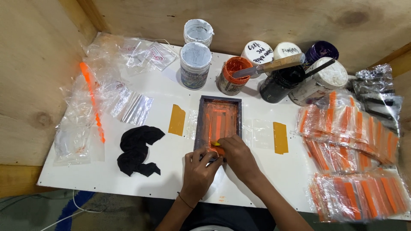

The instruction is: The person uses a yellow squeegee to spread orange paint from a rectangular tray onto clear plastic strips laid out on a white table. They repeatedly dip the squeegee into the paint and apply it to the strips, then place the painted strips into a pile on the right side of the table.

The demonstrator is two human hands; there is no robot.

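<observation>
Two hands meet at the near end of a small dark-framed printing screen (pixel 219 124), whose long axis runs straight away from the fingers toward the paint pots (pixel 233 76). Its orange-inked mesh lies just beyond the fingertips. The right hand (pixel 238 155) pinches a small yellow-orange squeegee piece (pixel 216 146) against the frame's near edge. The left hand (pixel 198 170), fingers curled together, presses on the frame beside it.

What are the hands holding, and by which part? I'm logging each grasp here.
Both hands, left and right, press a small orange-smeared squeegee at the near end of the dark printing frame; fingers hide the exact grip.
</observation>
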